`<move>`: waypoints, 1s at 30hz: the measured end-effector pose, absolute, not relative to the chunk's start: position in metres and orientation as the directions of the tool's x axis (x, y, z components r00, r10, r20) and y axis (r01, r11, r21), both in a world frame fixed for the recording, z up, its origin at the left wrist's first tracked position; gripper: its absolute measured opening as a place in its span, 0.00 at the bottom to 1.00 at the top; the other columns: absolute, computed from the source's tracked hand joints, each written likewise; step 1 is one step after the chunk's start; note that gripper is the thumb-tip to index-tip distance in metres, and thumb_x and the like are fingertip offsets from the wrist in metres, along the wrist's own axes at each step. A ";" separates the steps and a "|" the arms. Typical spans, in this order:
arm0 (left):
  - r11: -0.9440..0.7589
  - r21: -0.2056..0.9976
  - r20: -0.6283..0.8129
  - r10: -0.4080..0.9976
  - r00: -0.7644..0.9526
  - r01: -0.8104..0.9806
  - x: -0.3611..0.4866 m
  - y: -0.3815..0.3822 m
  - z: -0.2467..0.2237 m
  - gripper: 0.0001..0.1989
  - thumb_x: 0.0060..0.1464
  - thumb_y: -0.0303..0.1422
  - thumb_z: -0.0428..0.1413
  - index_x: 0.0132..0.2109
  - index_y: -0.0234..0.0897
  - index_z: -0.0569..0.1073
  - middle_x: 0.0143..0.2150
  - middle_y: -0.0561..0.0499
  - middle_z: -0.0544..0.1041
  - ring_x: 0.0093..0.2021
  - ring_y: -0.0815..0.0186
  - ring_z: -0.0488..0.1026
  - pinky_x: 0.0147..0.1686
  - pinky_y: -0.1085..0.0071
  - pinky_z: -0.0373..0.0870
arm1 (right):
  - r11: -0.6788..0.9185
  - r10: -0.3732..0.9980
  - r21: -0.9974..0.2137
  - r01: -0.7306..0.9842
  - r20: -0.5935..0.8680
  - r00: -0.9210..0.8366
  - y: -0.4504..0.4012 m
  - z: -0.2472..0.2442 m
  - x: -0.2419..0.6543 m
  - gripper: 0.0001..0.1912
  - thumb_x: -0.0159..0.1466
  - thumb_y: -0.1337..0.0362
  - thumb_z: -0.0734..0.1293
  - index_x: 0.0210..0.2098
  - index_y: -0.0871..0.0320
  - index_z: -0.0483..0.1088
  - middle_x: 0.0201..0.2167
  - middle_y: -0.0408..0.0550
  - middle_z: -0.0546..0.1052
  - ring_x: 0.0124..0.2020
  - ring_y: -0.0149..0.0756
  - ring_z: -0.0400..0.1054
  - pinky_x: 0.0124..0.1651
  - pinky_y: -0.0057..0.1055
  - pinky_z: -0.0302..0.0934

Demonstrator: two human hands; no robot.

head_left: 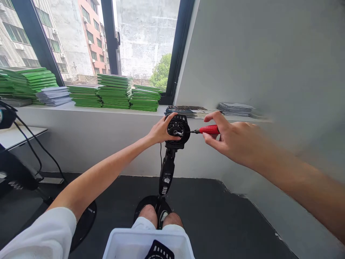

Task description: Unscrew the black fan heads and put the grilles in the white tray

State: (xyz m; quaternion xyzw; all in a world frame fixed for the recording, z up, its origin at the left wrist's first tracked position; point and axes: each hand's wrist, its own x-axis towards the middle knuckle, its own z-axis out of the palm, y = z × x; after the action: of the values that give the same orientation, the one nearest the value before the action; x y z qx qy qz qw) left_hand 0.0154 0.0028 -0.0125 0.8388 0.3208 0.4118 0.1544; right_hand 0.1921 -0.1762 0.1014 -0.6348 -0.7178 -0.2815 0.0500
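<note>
Red-handled screwdriver [209, 130] lies level, tip toward the round black fixture [178, 131].

1. Left hand [161, 130] has its thumb and fingers around the side of a round black head [178, 126], which sits up on a black stand [167, 172].
2. Right hand [229, 138] has a red screwdriver [208, 130], pretty much level, shaft aimed at that head. Tip's too small to make out.
3. Down low there's a white tub [121, 239] with a slotted black piece [159, 250] in it, just past the lap.
4. Windowsill [145, 112] is loaded with green stacks [114, 91], plus some pale paper piles [234, 109].
</note>
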 end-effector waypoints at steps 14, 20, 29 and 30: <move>-0.746 0.518 0.589 0.666 0.459 0.418 0.015 0.003 -0.013 0.53 0.44 0.43 0.71 0.72 0.50 0.53 0.67 0.41 0.67 0.64 0.44 0.69 0.61 0.45 0.69 | -0.129 0.898 0.445 0.886 0.432 -0.086 -0.178 0.105 0.188 0.27 0.72 0.44 0.51 0.39 0.56 0.72 0.20 0.50 0.72 0.25 0.43 0.67 0.30 0.34 0.48; -0.755 0.506 0.596 0.656 0.462 0.418 0.015 0.004 -0.013 0.54 0.44 0.44 0.71 0.72 0.51 0.52 0.67 0.42 0.67 0.64 0.45 0.69 0.61 0.46 0.70 | -0.091 0.887 0.420 0.903 0.447 -0.119 -0.180 0.102 0.187 0.29 0.71 0.44 0.49 0.42 0.56 0.72 0.19 0.49 0.71 0.21 0.43 0.64 0.28 0.35 0.46; -0.753 0.506 0.599 0.658 0.456 0.421 0.014 0.002 -0.013 0.53 0.44 0.43 0.71 0.72 0.52 0.53 0.67 0.43 0.67 0.64 0.45 0.70 0.59 0.47 0.71 | -0.077 0.861 0.414 0.907 0.486 -0.149 -0.179 0.103 0.188 0.28 0.70 0.42 0.51 0.39 0.55 0.72 0.17 0.48 0.68 0.21 0.42 0.63 0.29 0.34 0.46; -0.752 0.508 0.598 0.659 0.456 0.420 0.014 0.002 -0.013 0.53 0.44 0.43 0.71 0.72 0.52 0.53 0.67 0.43 0.67 0.63 0.45 0.70 0.59 0.47 0.71 | -0.045 0.861 0.395 0.918 0.481 -0.165 -0.179 0.102 0.188 0.26 0.69 0.43 0.53 0.42 0.55 0.71 0.18 0.46 0.69 0.21 0.41 0.63 0.29 0.34 0.46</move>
State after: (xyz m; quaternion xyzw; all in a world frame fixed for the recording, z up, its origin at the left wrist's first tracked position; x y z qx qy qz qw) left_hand 0.0145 0.0016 -0.0134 0.8408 0.3209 0.4111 0.1452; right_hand 0.1883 -0.1787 0.1025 -0.6448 -0.6895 -0.3268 0.0432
